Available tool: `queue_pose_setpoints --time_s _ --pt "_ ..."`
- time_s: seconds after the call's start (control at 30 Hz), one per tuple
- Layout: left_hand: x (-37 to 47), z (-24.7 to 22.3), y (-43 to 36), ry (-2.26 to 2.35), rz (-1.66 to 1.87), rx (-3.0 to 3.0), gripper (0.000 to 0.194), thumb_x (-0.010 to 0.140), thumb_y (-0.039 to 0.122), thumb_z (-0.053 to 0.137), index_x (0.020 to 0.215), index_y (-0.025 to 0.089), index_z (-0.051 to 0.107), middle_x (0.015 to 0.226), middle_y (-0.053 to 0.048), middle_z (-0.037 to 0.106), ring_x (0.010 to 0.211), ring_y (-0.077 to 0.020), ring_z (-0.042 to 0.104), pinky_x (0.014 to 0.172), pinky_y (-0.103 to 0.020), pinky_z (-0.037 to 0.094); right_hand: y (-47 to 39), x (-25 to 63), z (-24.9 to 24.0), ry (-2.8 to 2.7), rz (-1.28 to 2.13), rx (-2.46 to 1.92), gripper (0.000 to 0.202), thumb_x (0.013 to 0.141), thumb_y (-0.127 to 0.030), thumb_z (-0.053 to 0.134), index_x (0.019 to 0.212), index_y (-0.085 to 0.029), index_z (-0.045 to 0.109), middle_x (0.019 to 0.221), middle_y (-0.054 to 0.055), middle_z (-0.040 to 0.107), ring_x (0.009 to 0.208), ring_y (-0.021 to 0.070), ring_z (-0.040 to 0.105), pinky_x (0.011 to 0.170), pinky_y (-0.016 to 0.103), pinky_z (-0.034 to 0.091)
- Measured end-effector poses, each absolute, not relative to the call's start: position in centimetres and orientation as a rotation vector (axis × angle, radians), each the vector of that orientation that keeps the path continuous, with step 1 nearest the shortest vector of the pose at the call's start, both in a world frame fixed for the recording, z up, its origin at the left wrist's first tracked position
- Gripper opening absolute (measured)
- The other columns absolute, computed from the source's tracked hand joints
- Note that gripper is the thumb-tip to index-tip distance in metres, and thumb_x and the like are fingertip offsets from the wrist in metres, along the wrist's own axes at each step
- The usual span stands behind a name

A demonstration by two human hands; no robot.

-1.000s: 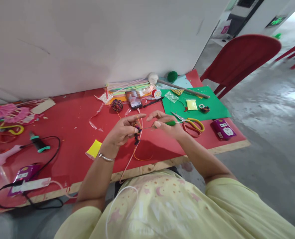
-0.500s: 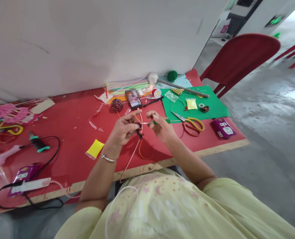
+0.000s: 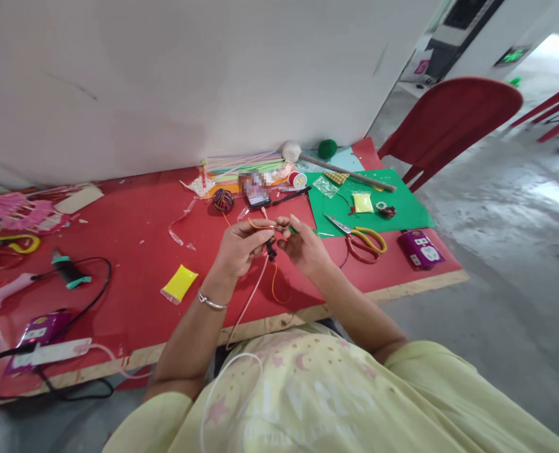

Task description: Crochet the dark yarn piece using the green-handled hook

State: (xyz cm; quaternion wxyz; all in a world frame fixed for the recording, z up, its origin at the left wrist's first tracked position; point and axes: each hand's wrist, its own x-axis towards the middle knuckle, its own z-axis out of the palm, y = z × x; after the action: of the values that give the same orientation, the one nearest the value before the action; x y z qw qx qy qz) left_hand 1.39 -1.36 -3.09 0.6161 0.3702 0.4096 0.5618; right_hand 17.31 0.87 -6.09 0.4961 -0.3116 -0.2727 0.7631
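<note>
My left hand (image 3: 242,246) is closed on a small dark piece of crocheted yarn (image 3: 271,248), with orange yarn running over its forefinger. A crochet hook with a green handle (image 3: 294,231) is pinched in my right hand (image 3: 305,246), its thin shaft pointing left at the yarn piece. Both hands nearly touch above the red table covering, and the fingers partly hide the hook's tip. A loose orange strand (image 3: 276,286) hangs below the work. The multicoloured yarn ball (image 3: 223,200) lies behind my left hand, and a phone (image 3: 255,192) stands farther back.
Scissors (image 3: 362,240) lie right of my right hand by the green sheet (image 3: 402,211). A purple power socket (image 3: 421,249) is near the right edge. At left are a yellow packet (image 3: 179,283), a glue gun (image 3: 8,292) and black cable. A red chair (image 3: 454,119) stands beyond.
My hands have come closer together; my right hand and the hook have moved in against the yarn piece. The hook's shaft, bare before, is now mostly hidden by fingers.
</note>
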Motion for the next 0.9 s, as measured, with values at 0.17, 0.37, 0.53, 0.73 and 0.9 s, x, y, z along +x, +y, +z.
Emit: queue_pose_setpoints --time_s 0.17,0.37,0.53,0.73,0.9 --pt "1.8 -3.9 -1.2 1.022 1.353 0.874 0.019 0.066 0.024 0.084 0.081 0.016 0.077 0.055 0.003 0.061 0.039 -0.0026 0.039 0.039 -0.018 0.027 0.8 17.0 -6.3 -0.607 1.873 -0.757 0.036 0.077 -0.053 0.076 0.099 -0.024 0.073 0.068 -0.004 0.060 0.074 0.0116 0.060 0.065 0.021 0.049" --pt "1.7 -4.6 -1.2 1.040 1.402 0.906 0.020 0.070 0.030 0.085 0.083 0.016 0.080 0.055 0.002 0.060 0.040 -0.0026 0.039 0.040 -0.018 0.026 0.9 17.3 -5.9 -0.778 1.639 -0.813 0.031 0.080 -0.052 0.074 0.096 -0.025 0.074 0.088 -0.001 0.066 0.074 0.0102 0.059 0.069 0.023 0.050" --pt "1.7 -5.1 -1.0 1.052 1.444 0.912 0.018 0.071 0.030 0.085 0.082 0.016 0.080 0.054 0.002 0.060 0.041 -0.0027 0.040 0.041 -0.017 0.028 1.0 17.5 -5.7 -0.974 1.502 -0.852 0.030 0.083 -0.053 0.071 0.094 -0.025 0.076 0.102 0.002 0.064 0.074 0.0100 0.060 0.069 0.025 0.050" --pt "1.6 -4.9 -0.9 1.023 1.409 0.808 0.018 0.070 0.030 0.082 0.080 0.015 0.079 0.058 0.001 0.062 0.040 -0.0022 0.041 0.039 -0.016 0.025 -0.3 18.1 -5.9 -1.400 0.927 -0.910 0.023 0.088 -0.048 0.071 0.080 -0.029 0.080 0.112 0.006 0.067 0.109 0.0235 0.060 0.094 0.041 0.051" --pt "1.5 -5.3 -0.7 1.044 1.437 0.844 0.021 0.072 0.033 0.082 0.084 0.016 0.079 0.060 0.001 0.062 0.041 -0.0029 0.040 0.040 -0.018 0.027 -0.7 18.7 -5.4 -1.568 0.742 -0.910 0.015 0.090 -0.042 0.070 0.086 -0.032 0.081 0.111 0.006 0.069 0.110 0.0253 0.061 0.095 0.045 0.051"
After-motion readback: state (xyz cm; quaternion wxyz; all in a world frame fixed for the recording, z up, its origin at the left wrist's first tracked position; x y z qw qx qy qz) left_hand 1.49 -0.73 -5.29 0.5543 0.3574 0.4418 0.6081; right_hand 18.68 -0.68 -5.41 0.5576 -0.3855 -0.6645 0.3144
